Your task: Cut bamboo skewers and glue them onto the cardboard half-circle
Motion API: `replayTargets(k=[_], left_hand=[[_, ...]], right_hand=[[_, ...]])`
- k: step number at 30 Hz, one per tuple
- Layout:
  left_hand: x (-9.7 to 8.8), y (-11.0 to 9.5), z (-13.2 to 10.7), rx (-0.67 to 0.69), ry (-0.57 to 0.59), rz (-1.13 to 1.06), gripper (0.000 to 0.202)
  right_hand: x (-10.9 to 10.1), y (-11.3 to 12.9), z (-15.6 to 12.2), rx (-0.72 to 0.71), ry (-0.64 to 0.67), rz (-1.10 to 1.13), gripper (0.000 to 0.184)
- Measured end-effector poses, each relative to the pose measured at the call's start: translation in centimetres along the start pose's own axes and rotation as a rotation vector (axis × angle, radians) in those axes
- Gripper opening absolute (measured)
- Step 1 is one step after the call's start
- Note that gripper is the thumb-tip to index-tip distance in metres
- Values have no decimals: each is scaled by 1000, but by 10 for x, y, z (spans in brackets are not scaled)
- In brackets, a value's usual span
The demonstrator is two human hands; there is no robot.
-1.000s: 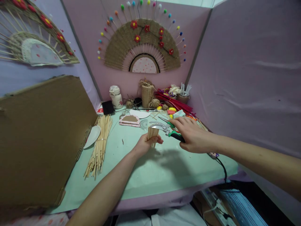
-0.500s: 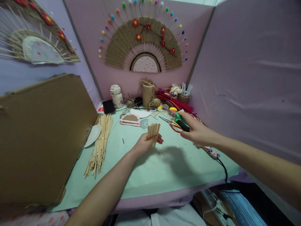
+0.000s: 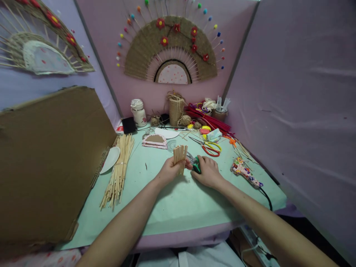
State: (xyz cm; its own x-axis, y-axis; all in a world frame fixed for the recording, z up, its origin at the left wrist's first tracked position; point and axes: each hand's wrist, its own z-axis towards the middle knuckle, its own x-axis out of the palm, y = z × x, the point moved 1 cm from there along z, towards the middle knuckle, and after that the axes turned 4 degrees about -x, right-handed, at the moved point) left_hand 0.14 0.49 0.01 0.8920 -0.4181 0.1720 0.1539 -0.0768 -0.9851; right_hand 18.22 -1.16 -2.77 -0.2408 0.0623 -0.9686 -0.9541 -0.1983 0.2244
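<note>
Wrapped around a small bundle of short wooden sticks [image 3: 180, 154], my left hand [image 3: 170, 170] keeps them upright above the middle of the table. My right hand [image 3: 208, 172] is closed on green-and-black pliers [image 3: 196, 165], probably cutting pliers, whose metal jaws point toward the bundle. The jaw tips are close behind my left fingers, and I cannot tell whether they touch a stick. Beyond my right hand lie scissors [image 3: 210, 149] with red and yellow handles. A clear protractor [image 3: 171, 145] rests just behind the bundle.
Long sticks [image 3: 118, 174] lie tied at left, beside a cardboard panel [image 3: 50, 167]. A patterned glue gun [image 3: 246, 173] with a black cord is at right. Twine [image 3: 176, 111], a white bottle [image 3: 138, 112] and red pipe cleaners [image 3: 208, 120] line the back. A fan [image 3: 172, 48] hangs above.
My right hand has brought the pliers down and left, from above the scissors to beside the bundle. The scissors and glue gun now show fully. My left hand stays nearly still.
</note>
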Motion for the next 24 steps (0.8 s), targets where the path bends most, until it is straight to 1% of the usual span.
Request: replayTargets(k=[2,4,5,6,7,9,10,11,13,16,20,24], left_hand=[[1,-1,-1,0,12,-3,34],[3,0,-2,-8,36,-4,35],[3,0,-2,-12,49,-1,35],[4,1,-2,-15,64,4,36],[4,2,-2,-15,73,12,37],[5,3,-1,-5,77,44,39],[5,3,-1,1,74,64,41],[5,3,-1,6,69,83,42],[4,2,-2,9,63,107,45],[3,0,-2,-3,76,117,46],[0,2,-1,-3,101,127,46],[-2,5,0,-1,126,136,43]], right_hand=[[-1,-2,2,-24,20,55,74],[-13,-3,5,-34,16,155,72],[-23,-3,6,-45,-12,236,65],[-34,-1,7,-63,-72,344,55],[-44,3,8,-119,-113,475,48],[-62,15,10,-270,-112,701,38],[-68,23,11,-338,-99,763,34],[-72,30,11,-376,-91,804,29],[-74,42,13,-382,-106,869,23],[-71,52,16,-335,-144,930,23],[-70,51,17,-300,-175,952,27],[-69,50,17,-307,-206,950,22]])
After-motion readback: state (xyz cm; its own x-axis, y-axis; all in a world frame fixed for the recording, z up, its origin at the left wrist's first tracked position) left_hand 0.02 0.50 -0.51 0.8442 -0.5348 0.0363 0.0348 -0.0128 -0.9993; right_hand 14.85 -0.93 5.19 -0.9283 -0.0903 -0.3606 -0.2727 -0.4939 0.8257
